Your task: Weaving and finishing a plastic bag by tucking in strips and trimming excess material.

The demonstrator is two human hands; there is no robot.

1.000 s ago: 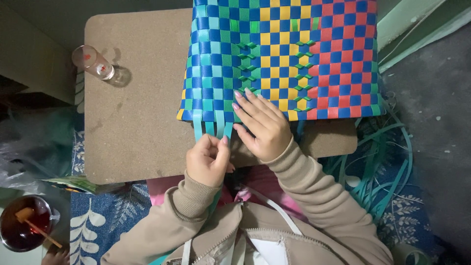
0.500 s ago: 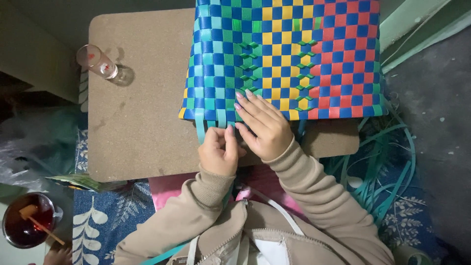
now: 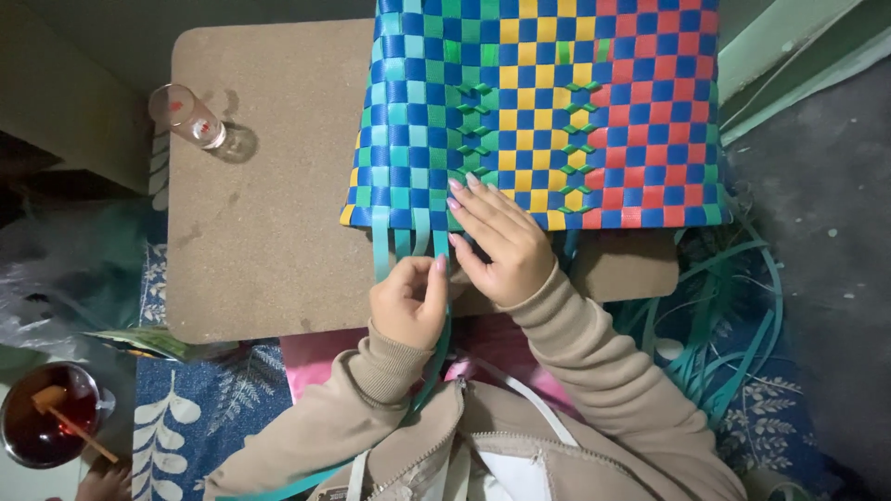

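Observation:
A woven mat of plastic strips (image 3: pixel 548 102) in blue, teal, yellow, red and green lies on a brown board table (image 3: pixel 260 186). Loose teal strips (image 3: pixel 397 246) hang from its near edge. My left hand (image 3: pixel 408 301) pinches one of these teal strips just below the mat's edge. My right hand (image 3: pixel 497 237) rests flat on the mat's near edge, fingers spread, pressing the weave down beside the left hand.
An empty drinking glass (image 3: pixel 190 116) stands at the table's far left. A metal cup of dark red drink (image 3: pixel 46 427) sits on the floor at lower left. Loose teal strips (image 3: pixel 733 325) curl on the blue patterned rug at right.
The view has shifted slightly. My left hand has kept its pinch on the teal strip and moved a little toward me; my right hand stays on the mat's edge.

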